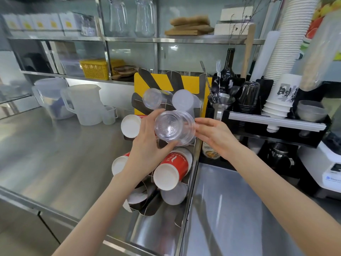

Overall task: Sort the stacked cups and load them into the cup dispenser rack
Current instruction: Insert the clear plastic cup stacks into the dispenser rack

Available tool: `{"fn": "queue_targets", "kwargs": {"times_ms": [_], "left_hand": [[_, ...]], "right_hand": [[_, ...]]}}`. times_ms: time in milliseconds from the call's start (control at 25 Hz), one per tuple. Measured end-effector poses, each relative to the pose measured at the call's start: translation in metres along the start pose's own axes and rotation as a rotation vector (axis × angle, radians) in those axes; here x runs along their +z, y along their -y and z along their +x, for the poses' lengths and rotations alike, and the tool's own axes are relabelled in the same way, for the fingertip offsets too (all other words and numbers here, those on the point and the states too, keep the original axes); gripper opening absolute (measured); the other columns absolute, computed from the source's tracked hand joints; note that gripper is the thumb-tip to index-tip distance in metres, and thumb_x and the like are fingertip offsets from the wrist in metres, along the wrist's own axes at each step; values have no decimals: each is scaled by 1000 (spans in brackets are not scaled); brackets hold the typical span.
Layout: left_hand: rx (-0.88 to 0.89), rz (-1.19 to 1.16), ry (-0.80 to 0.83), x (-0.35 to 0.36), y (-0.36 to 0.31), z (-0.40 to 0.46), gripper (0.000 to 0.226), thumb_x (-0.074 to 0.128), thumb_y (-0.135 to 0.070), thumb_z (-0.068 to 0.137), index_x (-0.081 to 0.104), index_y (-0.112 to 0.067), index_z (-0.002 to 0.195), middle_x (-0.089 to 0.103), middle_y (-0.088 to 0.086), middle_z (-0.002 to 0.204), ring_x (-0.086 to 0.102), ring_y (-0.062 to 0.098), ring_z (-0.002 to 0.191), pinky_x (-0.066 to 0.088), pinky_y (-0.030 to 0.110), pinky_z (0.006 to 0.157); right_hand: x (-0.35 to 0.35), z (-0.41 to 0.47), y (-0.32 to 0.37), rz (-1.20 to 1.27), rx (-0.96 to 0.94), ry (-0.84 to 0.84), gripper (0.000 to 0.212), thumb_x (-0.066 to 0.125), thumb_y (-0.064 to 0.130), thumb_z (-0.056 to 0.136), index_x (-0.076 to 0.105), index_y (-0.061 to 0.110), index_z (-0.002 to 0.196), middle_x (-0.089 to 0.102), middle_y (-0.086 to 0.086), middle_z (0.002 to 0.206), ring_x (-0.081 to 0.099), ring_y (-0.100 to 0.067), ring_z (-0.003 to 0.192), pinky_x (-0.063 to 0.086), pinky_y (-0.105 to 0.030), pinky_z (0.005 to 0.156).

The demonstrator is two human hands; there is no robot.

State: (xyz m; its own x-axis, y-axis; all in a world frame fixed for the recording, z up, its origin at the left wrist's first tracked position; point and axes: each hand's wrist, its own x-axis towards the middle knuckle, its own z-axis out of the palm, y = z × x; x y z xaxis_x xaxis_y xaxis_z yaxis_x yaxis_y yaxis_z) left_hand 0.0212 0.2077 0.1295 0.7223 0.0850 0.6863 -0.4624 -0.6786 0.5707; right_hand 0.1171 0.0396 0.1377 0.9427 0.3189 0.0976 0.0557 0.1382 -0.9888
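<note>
A stack of clear plastic cups (173, 127) lies on its side, base toward me, in the middle right slot of the steel cup dispenser rack (195, 163). My left hand (147, 145) grips the stack from the left and below. My right hand (214, 135) touches its rim side with fingers spread. Other slots hold a clear cup stack (152, 98), a frosted stack (183, 100), white paper cups (131, 126) and red paper cups (171, 170). A frosted cup (173, 195) sits in a lower slot.
Plastic pitchers (83, 104) stand on the steel counter (55, 154) at left. A black organiser (276, 126) with a funnel, utensils, a dark bottle and printed paper cups (280, 97) is at right. Tall white cup stacks (293, 34) rise behind it. A blender base (332, 169) is far right.
</note>
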Motion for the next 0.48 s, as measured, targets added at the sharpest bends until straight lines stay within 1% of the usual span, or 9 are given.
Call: {"fn": "queue_targets", "kwargs": {"times_ms": [40, 120, 160, 200, 240, 320, 360, 480], "left_hand": [[-36, -12, 3, 1, 2, -2, 74, 72, -38, 68, 25, -38, 125, 35, -22, 120, 35, -6, 111, 39, 8, 89], [-104, -31, 5, 2, 3, -5, 76, 74, -26, 70, 28, -25, 131, 36, -14, 124, 35, -4, 113, 40, 22, 93], [-115, -28, 10, 3, 3, -5, 76, 73, -23, 72, 28, -21, 132, 37, -12, 126, 34, -4, 113, 38, 25, 95], [-115, -17, 19, 4, 2, -5, 76, 72, -21, 73, 28, -20, 134, 38, -8, 128, 34, -3, 115, 37, 27, 97], [-107, -1, 31, 4, 2, -4, 76, 71, -20, 74, 27, -19, 135, 40, -3, 132, 34, 1, 117, 37, 29, 99], [-97, 50, 49, 5, 1, 0, 76, 70, -22, 75, 25, -19, 137, 40, 4, 136, 37, 10, 121, 37, 29, 98], [-96, 82, 50, 6, 0, 2, 75, 69, -27, 76, 26, -19, 137, 41, 5, 136, 38, 11, 121, 36, 26, 95], [-74, 170, 56, 6, -2, 5, 71, 61, -43, 75, 31, -21, 135, 45, 4, 132, 41, 12, 118, 34, 23, 89]], "right_hand": [[0, -2, -2, -18, -3, -5, 17, 61, 4, 82, 59, 11, 98, 64, -7, 100, 64, -15, 93, 56, -18, 77], [1, -5, -4, -76, -24, -32, 20, 61, 4, 82, 59, 11, 100, 63, -5, 98, 62, -12, 90, 55, -13, 70], [0, -4, -4, -123, -45, -49, 21, 62, 4, 81, 59, 11, 101, 63, -4, 97, 62, -12, 89, 55, -13, 70], [0, -2, -4, -167, -56, -65, 22, 63, 4, 81, 59, 11, 101, 63, -4, 97, 62, -13, 90, 55, -16, 72], [0, 1, -4, -190, -55, -79, 22, 63, 3, 80, 59, 12, 100, 63, -5, 98, 61, -17, 94, 55, -21, 79], [1, 8, -4, -204, -40, -107, 22, 62, 1, 80, 59, 12, 99, 62, -9, 102, 60, -24, 102, 51, -34, 91], [2, 11, -5, -235, -43, -125, 22, 62, 1, 80, 59, 12, 99, 62, -10, 103, 59, -25, 105, 50, -37, 94], [1, 18, -7, -345, -59, -169, 22, 61, 2, 82, 60, 11, 102, 62, -10, 106, 58, -24, 106, 49, -36, 92]]}}
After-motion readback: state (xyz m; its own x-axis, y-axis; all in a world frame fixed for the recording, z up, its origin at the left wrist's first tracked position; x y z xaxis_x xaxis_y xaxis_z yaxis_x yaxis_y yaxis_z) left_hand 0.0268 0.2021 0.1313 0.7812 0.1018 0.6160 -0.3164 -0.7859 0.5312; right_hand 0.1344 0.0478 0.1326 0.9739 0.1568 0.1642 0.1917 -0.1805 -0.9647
